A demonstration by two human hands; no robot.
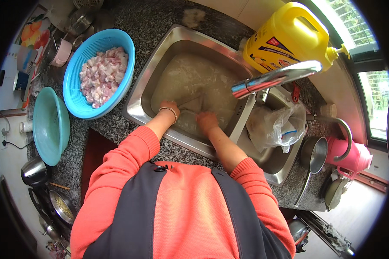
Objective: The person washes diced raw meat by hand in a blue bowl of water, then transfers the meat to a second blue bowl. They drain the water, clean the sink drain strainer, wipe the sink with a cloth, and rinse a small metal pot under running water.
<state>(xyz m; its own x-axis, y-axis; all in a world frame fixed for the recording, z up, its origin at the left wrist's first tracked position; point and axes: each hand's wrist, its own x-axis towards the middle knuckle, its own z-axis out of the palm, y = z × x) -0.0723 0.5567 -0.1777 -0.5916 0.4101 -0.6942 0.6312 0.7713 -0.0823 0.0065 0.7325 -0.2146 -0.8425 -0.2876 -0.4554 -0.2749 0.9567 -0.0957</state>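
Murky water fills the left basin of a stainless steel double sink [136,106]. My left hand [170,108], with a bracelet at the wrist, is at the near left of this basin, its fingers partly under the water. My right hand [207,121] is partly submerged near the basin's front right. Between the two hands a greyish cloth [193,103] seems to stretch under the surface, with its left end at my left hand. The cloudy water hides the fingertips, so my right hand's grasp does not show. Over the sink's divider reaches a chrome faucet [275,79].
Left of the sink stands a blue plastic colander [74,77] of cut raw meat [105,76], near a green basin [50,126]. A yellow detergent jug [278,39] stands behind the faucet. A plastic bag [275,126] lies over the right basin, beside a saucepan [314,155].
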